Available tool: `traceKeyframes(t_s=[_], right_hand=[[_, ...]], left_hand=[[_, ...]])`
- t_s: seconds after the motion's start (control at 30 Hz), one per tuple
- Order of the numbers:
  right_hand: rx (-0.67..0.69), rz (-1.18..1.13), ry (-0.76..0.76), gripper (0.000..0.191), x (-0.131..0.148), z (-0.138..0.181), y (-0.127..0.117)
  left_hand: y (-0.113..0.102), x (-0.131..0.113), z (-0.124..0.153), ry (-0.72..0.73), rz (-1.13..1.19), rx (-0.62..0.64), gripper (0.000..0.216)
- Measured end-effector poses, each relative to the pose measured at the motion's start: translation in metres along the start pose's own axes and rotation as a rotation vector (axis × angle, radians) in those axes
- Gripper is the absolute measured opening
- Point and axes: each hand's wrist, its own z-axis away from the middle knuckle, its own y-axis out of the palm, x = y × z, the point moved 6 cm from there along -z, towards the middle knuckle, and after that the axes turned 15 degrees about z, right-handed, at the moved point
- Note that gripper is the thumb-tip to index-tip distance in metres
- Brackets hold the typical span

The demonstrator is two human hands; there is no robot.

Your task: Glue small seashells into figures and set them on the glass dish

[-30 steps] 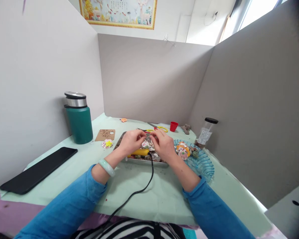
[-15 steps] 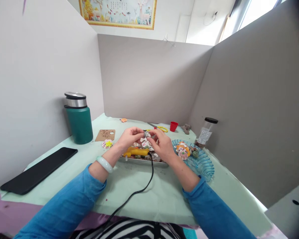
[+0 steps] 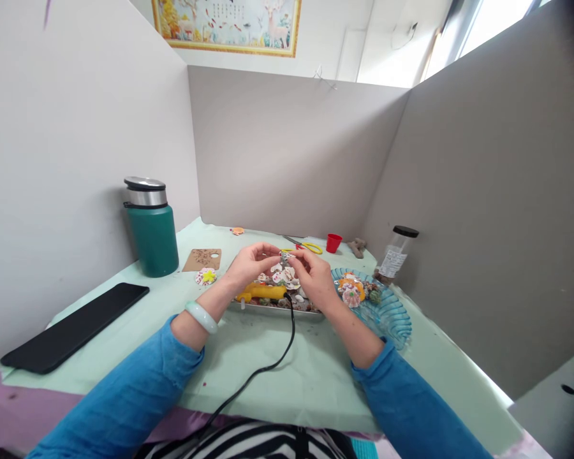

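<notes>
My left hand (image 3: 249, 262) and my right hand (image 3: 312, 274) meet above a metal tray (image 3: 253, 307) and pinch a small speckled shell piece (image 3: 284, 256) between their fingertips. The tray holds several small shells and a yellow glue gun (image 3: 264, 292) with a black cord (image 3: 263, 370) running toward me. A pale green bangle (image 3: 202, 317) sits on my left wrist. Both sleeves are blue.
A blue glass dish (image 3: 392, 314) with shell ornaments lies right of the tray. A green flask (image 3: 150, 227), brown card (image 3: 202, 259), shell flower (image 3: 205, 276) and black phone (image 3: 71, 327) are left. Yellow scissors (image 3: 308, 246), a red cup (image 3: 333, 242) and a clear jar (image 3: 395, 255) stand behind.
Both hands have lifted from the tray and come together, raising the small shell piece pinched between their fingertips.
</notes>
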Motion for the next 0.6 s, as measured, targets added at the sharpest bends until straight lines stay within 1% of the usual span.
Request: traceKeyframes(t_s=[0.1,0.27,0.47,0.6], right_hand=[[-0.001,-0.057,0.045,0.025,-0.0024,0.0,0.0007],[0.01,-0.071,0.055,0.026,-0.0003,0.0001,0.0007],[0.025,-0.105,0.02,0.028,-0.0008,-0.0003,0.003],[0.024,-0.089,-0.019,0.026,0.0002,-0.0002,0.004]], left_hand=[[0.0004,0.0016,-0.001,0.04,-0.067,0.014,0.039],[-0.0002,0.003,-0.0016,0.064,-0.11,0.014,0.038],[0.0012,-0.0032,0.0013,0.036,-0.018,0.003,0.038],[-0.0004,-0.0038,0.0027,-0.022,0.019,-0.02,0.039]])
